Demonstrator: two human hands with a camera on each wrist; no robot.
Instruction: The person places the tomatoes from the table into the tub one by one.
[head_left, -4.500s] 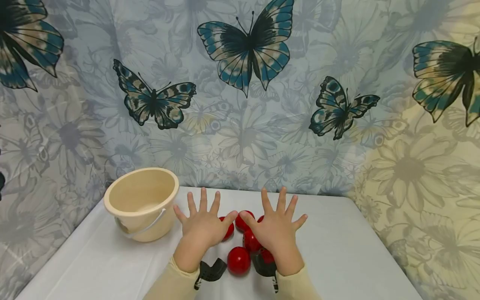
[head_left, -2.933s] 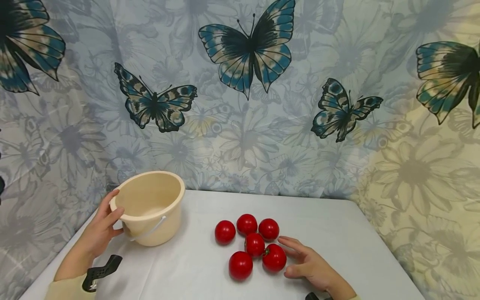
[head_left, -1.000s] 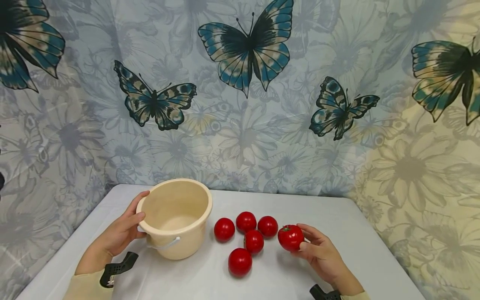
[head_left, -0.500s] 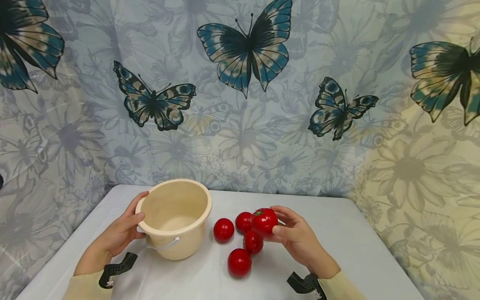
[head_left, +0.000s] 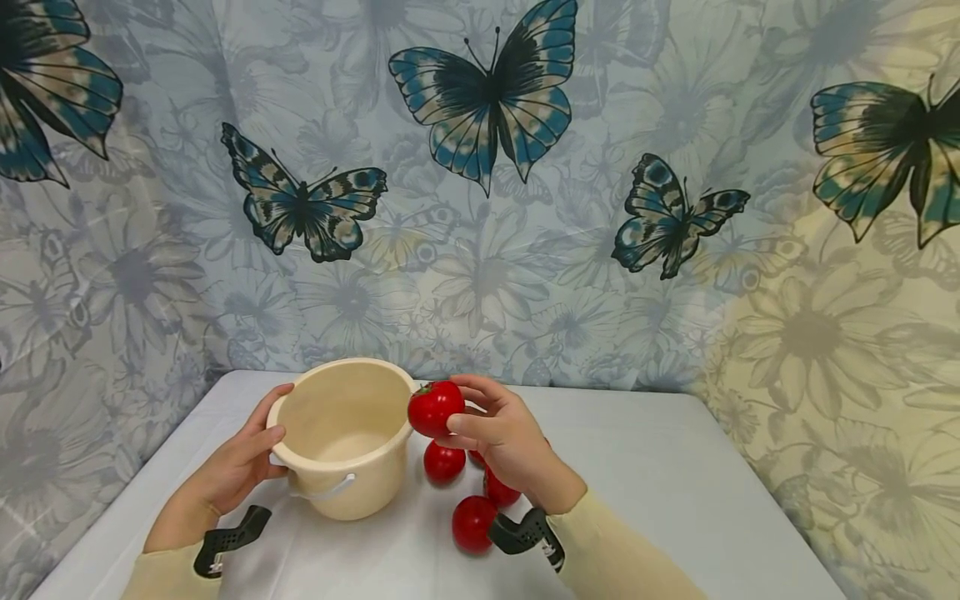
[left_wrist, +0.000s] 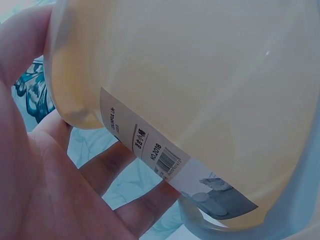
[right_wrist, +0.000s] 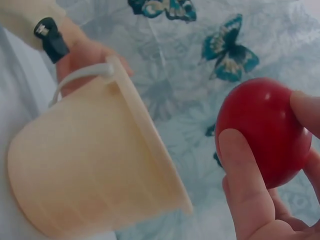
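My left hand grips the cream bucket by the left side of its rim, thumb over the edge. In the left wrist view the fingers lie round the bucket wall, beside a printed label. A shiny red tomato with a green stem is held up at the bucket's right rim, pinched between thumb and fingers of my right hand. From the right wrist view, this tomato shows in front of the bucket's mouth, with the thumb and fingertips pressed to its skin.
Several more tomatoes lie on the white-covered table, the nearest one in front and another close to the bucket; my right hand partly hides others. A butterfly-print cloth hangs behind the table. The bucket's white handle hangs down in front.
Both hands were spread over the tomatoes at first. The left then took the bucket and brought it right and nearer. The right lifted a tomato and carried it left to the rim.
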